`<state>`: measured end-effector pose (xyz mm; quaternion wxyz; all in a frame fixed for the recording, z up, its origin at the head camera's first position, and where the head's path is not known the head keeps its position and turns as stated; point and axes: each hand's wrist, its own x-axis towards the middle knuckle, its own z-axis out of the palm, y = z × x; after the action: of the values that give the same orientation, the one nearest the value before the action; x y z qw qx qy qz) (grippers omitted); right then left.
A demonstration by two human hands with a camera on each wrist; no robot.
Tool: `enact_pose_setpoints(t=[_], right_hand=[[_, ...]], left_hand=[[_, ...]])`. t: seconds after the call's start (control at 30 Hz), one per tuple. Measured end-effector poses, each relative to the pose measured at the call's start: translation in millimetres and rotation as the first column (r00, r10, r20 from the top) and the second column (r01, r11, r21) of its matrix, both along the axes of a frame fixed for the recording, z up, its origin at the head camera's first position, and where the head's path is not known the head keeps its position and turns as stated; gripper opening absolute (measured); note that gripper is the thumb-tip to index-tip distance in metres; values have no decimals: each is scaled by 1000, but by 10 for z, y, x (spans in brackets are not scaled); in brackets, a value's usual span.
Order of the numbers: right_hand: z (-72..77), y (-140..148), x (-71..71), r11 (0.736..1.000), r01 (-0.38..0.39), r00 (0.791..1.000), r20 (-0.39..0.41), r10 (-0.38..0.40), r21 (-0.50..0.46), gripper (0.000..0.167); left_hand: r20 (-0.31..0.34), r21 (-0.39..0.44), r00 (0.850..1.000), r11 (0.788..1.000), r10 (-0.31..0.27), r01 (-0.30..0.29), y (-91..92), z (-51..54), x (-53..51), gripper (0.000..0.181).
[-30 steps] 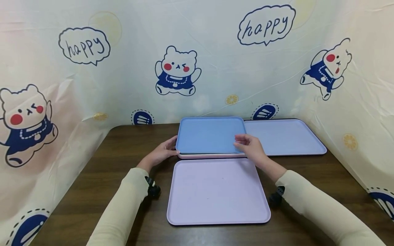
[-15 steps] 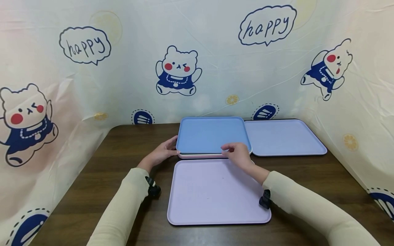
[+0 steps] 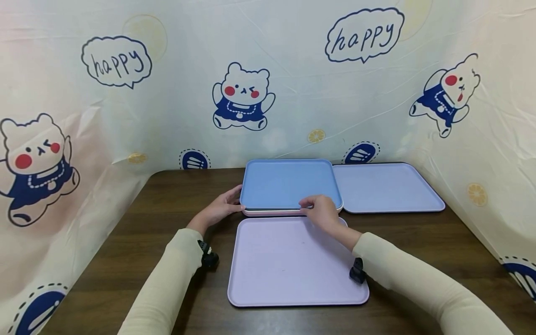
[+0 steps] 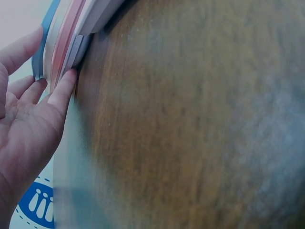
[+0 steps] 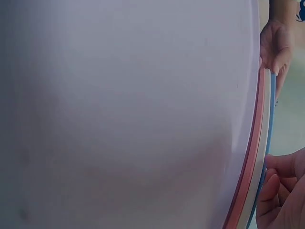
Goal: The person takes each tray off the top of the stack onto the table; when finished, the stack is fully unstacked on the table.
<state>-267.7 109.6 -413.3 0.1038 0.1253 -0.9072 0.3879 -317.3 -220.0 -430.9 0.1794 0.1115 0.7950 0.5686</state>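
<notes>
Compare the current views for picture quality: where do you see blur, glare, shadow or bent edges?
Head view: the backdrop looks crisp, with soft shadow beside the left sleeve; left wrist view: the wooden table is blurry, with pale glare toward the right edge; right wrist view: the lavender tray is soft, dim along the left, and the stacked trays' edges bow, probably lens distortion.

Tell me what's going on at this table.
A person is handling a stack of trays: the left hand touches its left side, while the right hand has its fingers at the front rim of the blue tray on top. A pale purple tray lies in front, and a lavender tray lies to the right.
</notes>
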Motion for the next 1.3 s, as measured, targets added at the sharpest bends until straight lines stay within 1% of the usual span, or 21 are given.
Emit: enact_pose_setpoints(t=[0.13, 0.23, 0.47, 0.7, 0.8, 0.87, 0.93, 1.03, 1.13, 1.2, 1.3], right_hand=[[-8, 5, -24, 1000, 20, 999, 40, -20, 11, 12], [-12, 14, -45, 1000, 19, 999, 45, -20, 23, 11], [-14, 39, -39, 999, 0, 1000, -4, 0, 48, 12], [10, 75, -6, 997, -8, 996, -87, 15, 80, 8], [45, 101, 22, 996, -11, 996, -83, 18, 84, 9], [66, 125, 36, 998, -10, 998, -63, 15, 69, 9], [79, 147, 51, 1000, -11, 1000, -13, 11, 20, 8], [73, 174, 60, 995, 9, 995, 102, 1, -99, 7], [64, 199, 65, 976, 46, 980, 200, -3, -215, 12], [60, 218, 73, 966, 57, 973, 230, 3, -253, 16], [46, 250, 93, 963, 67, 969, 247, 0, -261, 21]], left_hand=[[8, 2, 1000, 1000, 8, -8, -4, -7, -2, 83], [9, 2, 1000, 1000, 13, -14, -3, -10, 2, 83], [15, 16, 1000, 1000, -6, 6, -10, -20, 8, 83], [17, 28, 1000, 1000, -12, 11, -33, -19, 10, 84], [18, 38, 1000, 999, -17, 16, -39, -34, 5, 84], [15, 37, 1000, 999, -17, 17, -40, -39, 0, 84], [15, 36, 1000, 999, -13, 12, -43, -41, -4, 84], [19, 29, 1000, 1000, -9, 8, -38, -39, -6, 84], [22, 20, 1000, 1000, -9, 9, -31, -41, -7, 85], [24, 17, 1000, 1000, -9, 9, -31, -47, -9, 85], [26, 13, 1000, 1000, -9, 9, -32, -59, -18, 84]])
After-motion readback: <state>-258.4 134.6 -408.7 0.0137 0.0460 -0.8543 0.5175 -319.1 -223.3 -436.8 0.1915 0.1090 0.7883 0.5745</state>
